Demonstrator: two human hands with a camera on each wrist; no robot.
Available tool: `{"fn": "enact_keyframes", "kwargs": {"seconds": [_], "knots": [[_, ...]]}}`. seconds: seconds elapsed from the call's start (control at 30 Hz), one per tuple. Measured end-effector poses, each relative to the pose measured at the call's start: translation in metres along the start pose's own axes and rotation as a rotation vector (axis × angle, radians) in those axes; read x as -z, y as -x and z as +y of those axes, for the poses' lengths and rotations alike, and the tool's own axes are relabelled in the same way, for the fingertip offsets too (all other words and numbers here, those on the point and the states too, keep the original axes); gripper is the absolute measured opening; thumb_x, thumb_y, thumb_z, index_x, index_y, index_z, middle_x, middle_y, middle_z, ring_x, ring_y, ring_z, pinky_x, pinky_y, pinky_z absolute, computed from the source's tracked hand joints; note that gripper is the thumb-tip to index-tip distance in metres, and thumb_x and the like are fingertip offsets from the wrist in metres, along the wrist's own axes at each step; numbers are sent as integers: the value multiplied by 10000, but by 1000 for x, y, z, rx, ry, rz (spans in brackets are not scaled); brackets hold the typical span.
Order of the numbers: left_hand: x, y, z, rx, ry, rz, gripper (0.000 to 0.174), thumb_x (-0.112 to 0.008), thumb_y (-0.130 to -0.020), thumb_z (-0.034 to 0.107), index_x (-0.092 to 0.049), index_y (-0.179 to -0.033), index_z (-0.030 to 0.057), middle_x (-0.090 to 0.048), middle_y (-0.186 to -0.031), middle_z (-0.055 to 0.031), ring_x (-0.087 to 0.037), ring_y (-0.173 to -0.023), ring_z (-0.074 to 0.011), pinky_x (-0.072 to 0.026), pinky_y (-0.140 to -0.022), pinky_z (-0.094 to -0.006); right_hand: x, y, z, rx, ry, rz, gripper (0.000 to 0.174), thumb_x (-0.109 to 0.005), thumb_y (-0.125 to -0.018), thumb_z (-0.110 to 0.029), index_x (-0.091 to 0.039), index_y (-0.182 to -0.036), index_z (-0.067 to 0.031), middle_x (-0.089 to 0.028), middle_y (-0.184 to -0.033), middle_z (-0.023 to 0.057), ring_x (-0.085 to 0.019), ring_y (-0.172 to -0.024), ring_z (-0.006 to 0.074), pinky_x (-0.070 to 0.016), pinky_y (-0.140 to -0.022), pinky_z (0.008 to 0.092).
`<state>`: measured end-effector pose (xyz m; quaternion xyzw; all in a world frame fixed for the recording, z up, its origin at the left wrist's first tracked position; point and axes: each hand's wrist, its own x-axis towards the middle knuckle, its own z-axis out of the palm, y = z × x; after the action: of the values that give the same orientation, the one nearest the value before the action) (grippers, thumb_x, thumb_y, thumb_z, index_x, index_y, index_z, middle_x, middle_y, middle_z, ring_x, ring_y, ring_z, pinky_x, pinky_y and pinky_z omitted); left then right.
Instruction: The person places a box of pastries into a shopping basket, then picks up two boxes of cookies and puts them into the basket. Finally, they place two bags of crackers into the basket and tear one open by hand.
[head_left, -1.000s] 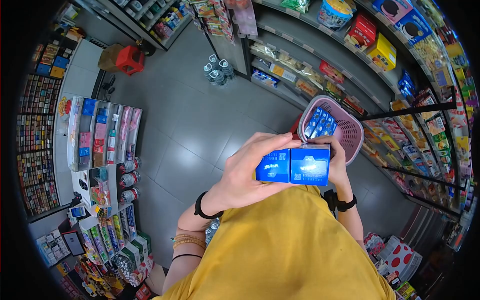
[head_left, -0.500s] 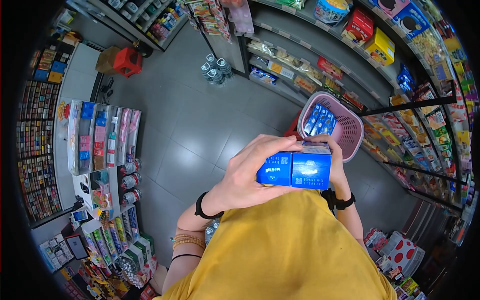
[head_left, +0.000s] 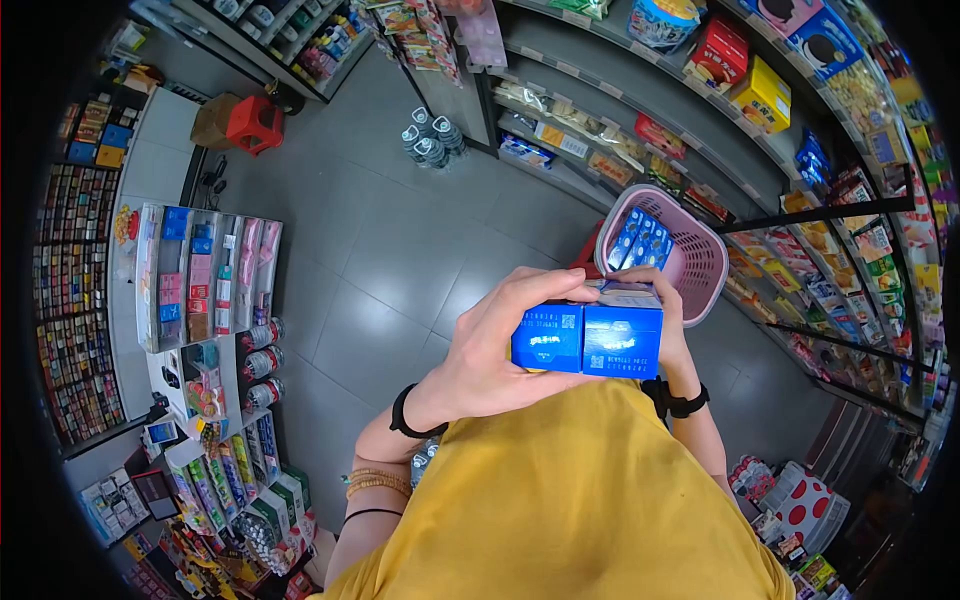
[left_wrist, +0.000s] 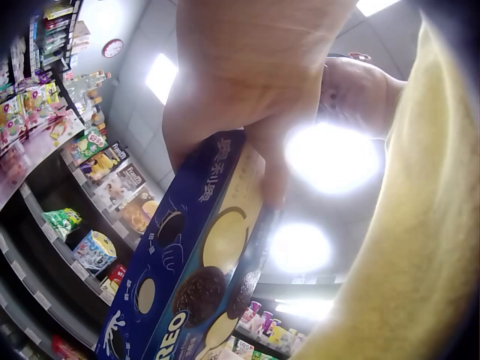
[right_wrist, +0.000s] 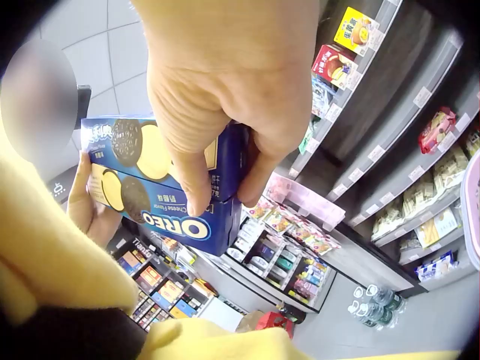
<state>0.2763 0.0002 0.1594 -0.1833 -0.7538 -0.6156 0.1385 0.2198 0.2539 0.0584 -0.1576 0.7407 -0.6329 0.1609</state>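
Observation:
Two blue Oreo cookie boxes, a left one (head_left: 547,342) and a right one (head_left: 622,345), are held side by side in front of the yellow shirt, their printed ends up in the head view. My left hand (head_left: 488,345) grips the pair from the left, thumb and fingers spread around it. My right hand (head_left: 674,325) holds the other side, fingers bent over the far edge. In the right wrist view, its fingers (right_wrist: 196,176) lie across a box front (right_wrist: 184,225) lettered OREO. Beyond the hands, a pink basket (head_left: 708,275) contains several similar small blue boxes (head_left: 640,242).
Snack shelves (head_left: 600,85) curve along the right and far side. Several large water bottles (head_left: 432,140) stand on the grey floor (head_left: 375,250). To the left is a counter display (head_left: 210,270), with a red stool (head_left: 256,122) behind it.
Both hands keep their hold on the Oreo boxes, which have come slightly lower and tilted a little. The head view has shifted slightly.

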Motion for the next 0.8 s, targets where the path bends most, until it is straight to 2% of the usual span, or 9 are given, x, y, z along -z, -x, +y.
{"fn": "enact_keyframes", "kwargs": {"seconds": [0.13, 0.27, 0.33, 0.47, 0.5, 0.57, 0.67, 0.77, 0.8], "knots": [[0, -1, -6, -22, 6, 7, 816, -936, -677, 140, -518, -1371, 46, -712, -1175, -117, -687, -1054, -291, -563, -891, -380, 2, -4, -1, -7, 11, -5, 526, -893, -748, -129, -603, -1174, -19, -683, -1181, 128, -655, -1085, 200, -501, -969, 326], [1, -5, -7, -66, 4, 12, 792, -935, -686, 148, -531, -1355, 22, -717, -1167, -131, -696, -1032, -294, -568, -875, -380, 5, -12, 8, 122, -202, 33, 610, -903, -732, -122, -539, -1216, -51, -661, -1180, 133, -647, -1073, 204, -511, -977, 341], [1, -9, -7, -87, 16, 17, 794, -936, -688, 153, -530, -1356, 13, -719, -1165, -134, -697, -1030, -295, -570, -870, -382, 25, -19, 18, 165, -253, -48, 661, -910, -719, -107, -503, -1240, -72, -648, -1182, 131, -643, -1070, 205, -518, -977, 347], [2, -12, -8, -120, 65, 50, 816, -940, -685, 167, -522, -1367, 9, -721, -1167, -138, -697, -1034, -295, -571, -865, -383, 65, -23, 29, 116, -242, 80, 739, -914, -702, -86, -473, -1295, -81, -644, -1205, 115, -641, -1088, 208, -539, -952, 339], [4, -13, -8, -126, 78, 60, 821, -941, -683, 171, -520, -1370, 9, -722, -1167, -139, -697, -1033, -295, -571, -864, -382, 60, -21, 16, 32, -481, 193, 653, -879, -774, -165, -487, -1290, -82, -646, -1194, 115, -645, -1104, 228, -545, -958, 351], [7, -16, -9, -153, 43, 46, 828, -941, -683, 176, -516, -1373, 7, -721, -1171, -143, -697, -1032, -289, -570, -863, -376, 64, -30, -8, 30, -828, 59, 545, -786, -883, -283, -511, -1310, -85, -643, -1211, 115, -661, -1097, 256, -556, -963, 395], [11, -20, -10, -153, 5, -11, 894, -959, -658, 152, -475, -1395, 5, -712, -1163, -170, -696, -1040, -278, -565, -894, -371, 63, -27, -1, -331, -925, 156, 521, -675, -958, -397, -523, -1352, -94, -656, -1208, 109, -684, -1029, 262, -584, -857, 395], [8, -17, -8, -78, 32, -26, 947, -972, -640, 139, -446, -1416, 6, -698, -1174, -185, -696, -1052, -272, -565, -918, -373, 57, -31, 1, -565, -950, 15, 474, -628, -980, -391, -559, -1346, -99, -699, -1094, 108, -695, -898, 236, -539, -677, 336], [7, -16, -8, -43, 49, -21, 957, -973, -637, 139, -442, -1421, 7, -693, -1182, -187, -696, -1056, -270, -567, -923, -375, 58, -32, 11, -602, -999, -5, 455, -624, -981, -371, -568, -1329, -83, -700, -1083, 114, -698, -900, 236, -548, -690, 340]]}}
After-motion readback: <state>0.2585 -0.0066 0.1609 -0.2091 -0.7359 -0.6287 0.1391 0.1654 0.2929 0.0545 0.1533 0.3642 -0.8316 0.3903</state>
